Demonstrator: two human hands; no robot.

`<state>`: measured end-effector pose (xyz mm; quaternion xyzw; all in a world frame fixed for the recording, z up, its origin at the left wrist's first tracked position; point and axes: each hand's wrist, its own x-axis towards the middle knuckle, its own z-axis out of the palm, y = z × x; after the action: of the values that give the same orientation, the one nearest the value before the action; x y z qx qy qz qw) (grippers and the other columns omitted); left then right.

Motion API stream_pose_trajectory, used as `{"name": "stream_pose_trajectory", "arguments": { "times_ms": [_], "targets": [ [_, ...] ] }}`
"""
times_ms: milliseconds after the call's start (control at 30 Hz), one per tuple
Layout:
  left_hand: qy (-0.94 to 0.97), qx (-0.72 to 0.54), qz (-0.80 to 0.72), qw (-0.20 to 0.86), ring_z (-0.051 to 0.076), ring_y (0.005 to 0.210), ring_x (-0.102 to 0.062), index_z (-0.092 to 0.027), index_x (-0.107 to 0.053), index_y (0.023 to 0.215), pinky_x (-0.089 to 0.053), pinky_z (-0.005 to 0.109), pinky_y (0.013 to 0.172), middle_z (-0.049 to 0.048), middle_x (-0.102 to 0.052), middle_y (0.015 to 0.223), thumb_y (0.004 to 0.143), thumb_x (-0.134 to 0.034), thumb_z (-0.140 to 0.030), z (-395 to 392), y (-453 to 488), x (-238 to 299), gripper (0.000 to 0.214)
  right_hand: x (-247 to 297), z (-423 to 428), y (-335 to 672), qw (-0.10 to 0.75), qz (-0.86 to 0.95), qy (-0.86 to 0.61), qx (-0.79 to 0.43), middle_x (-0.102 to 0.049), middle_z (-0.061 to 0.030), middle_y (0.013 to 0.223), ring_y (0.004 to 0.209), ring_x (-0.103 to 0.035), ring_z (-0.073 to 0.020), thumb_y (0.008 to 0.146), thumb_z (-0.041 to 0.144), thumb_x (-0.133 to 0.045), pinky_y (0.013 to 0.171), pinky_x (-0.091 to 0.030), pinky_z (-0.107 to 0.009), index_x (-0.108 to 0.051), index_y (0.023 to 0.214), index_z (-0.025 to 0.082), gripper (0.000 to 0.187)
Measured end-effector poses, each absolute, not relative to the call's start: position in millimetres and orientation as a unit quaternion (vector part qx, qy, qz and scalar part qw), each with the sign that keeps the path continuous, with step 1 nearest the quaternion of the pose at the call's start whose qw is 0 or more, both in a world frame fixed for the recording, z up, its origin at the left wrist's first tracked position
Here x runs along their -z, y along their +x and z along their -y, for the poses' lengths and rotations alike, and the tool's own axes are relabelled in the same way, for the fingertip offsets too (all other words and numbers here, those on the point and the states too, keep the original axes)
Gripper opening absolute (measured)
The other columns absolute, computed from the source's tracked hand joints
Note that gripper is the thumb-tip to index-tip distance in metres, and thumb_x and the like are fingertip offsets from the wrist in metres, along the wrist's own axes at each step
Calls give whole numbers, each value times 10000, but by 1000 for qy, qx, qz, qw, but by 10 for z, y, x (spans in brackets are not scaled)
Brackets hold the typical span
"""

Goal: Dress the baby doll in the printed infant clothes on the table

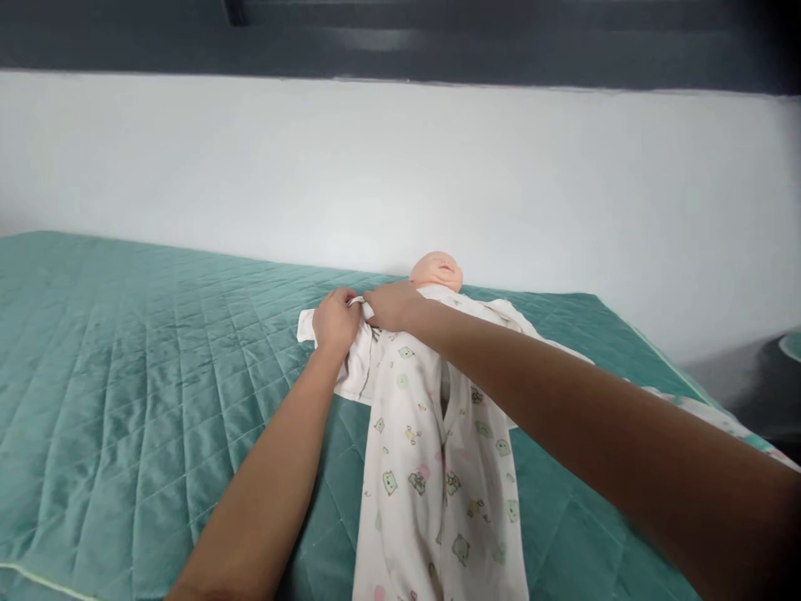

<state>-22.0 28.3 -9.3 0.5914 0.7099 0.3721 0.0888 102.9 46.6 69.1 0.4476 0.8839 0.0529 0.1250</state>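
Observation:
A baby doll lies on its back on a teal quilted bed cover, head toward the wall. It wears a white sleepsuit printed with small animal figures, open down the front. My left hand is closed on the suit's cloth at the doll's shoulder and sleeve. My right hand pinches the same fold of cloth right beside it, near the doll's neck. The two hands touch at the fabric edge. The doll's arms and body are hidden under the suit and my right forearm.
A white wall runs behind the bed, with a dark band above it. The bed's right edge drops to a dark floor, where a teal object shows at the frame edge. More patterned white cloth lies under my right arm.

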Motion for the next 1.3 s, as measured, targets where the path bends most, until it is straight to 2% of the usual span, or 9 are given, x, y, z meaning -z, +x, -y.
{"name": "stream_pose_trajectory", "arguments": {
  "times_ms": [233, 400, 533, 700, 800, 967, 1167, 1300],
  "targets": [
    [578, -414, -700, 69, 222, 1070, -652, -263, -688, 1063, -479, 318, 889, 29, -729, 1136, 907, -500, -242, -167, -206, 49, 245, -894, -383, 1123, 143, -886, 437, -67, -740, -64, 1041, 954, -691, -275, 909, 413, -584, 847, -451, -394, -630, 1215, 294, 331],
    [553, -422, -712, 89, 230, 1044, -658, -262, -685, 1079, -485, 319, 846, 38, -721, 1160, 894, -479, -209, -132, -245, 61, 282, -1112, -298, 1262, 143, -873, 459, -86, -718, -86, 1022, 932, -671, -277, 918, 374, -559, 839, -445, -410, -658, 1111, 250, 249],
    [558, -424, -707, 97, 226, 1075, -652, -259, -700, 1058, -487, 315, 876, 55, -706, 1163, 877, -458, -158, -137, -270, 101, 319, -1218, -272, 1367, 134, -859, 485, -90, -708, -77, 914, 843, -656, -279, 888, 357, -574, 793, -457, -436, -673, 1010, 261, 184],
    [579, -380, -713, 108, 234, 1026, -666, -255, -711, 1020, -485, 316, 830, 74, -710, 1123, 875, -460, -139, -125, -285, 134, 313, -1245, -292, 1463, 94, -845, 520, -86, -692, -77, 818, 856, -644, -319, 840, 336, -627, 807, -450, -489, -677, 972, 266, 158],
    [587, -366, -715, 100, 253, 1024, -664, -247, -689, 1061, -481, 335, 812, 94, -704, 1121, 886, -445, -131, -93, -274, 129, 321, -1220, -306, 1469, 84, -848, 519, -69, -706, -88, 895, 902, -654, -325, 852, 356, -620, 839, -446, -480, -668, 1020, 262, 198],
    [643, -257, -721, 26, 298, 1101, -617, -215, -615, 1094, -480, 399, 853, 126, -683, 1102, 851, -436, -68, -60, -245, 78, 336, -1158, -335, 1427, 84, -854, 512, -46, -700, -98, 1115, 979, -658, -310, 898, 386, -564, 792, -467, -409, -577, 1267, 272, 386],
    [649, -200, -734, 7, 302, 1123, -591, -194, -553, 1144, -488, 421, 870, 139, -633, 1193, 913, -398, -118, -108, -173, 34, 289, -1062, -400, 1469, 64, -870, 489, -9, -674, -96, 1239, 1048, -652, -295, 909, 395, -554, 796, -468, -371, -535, 1341, 262, 453],
    [657, -204, -722, -74, 331, 1188, -534, -175, -553, 1157, -425, 495, 997, 153, -619, 1209, 908, -474, -167, -89, -71, 23, 261, -921, -423, 1426, 35, -873, 485, 18, -676, -111, 1249, 1089, -643, -308, 878, 392, -592, 815, -478, -373, -543, 1336, 239, 485]
  ]
}}
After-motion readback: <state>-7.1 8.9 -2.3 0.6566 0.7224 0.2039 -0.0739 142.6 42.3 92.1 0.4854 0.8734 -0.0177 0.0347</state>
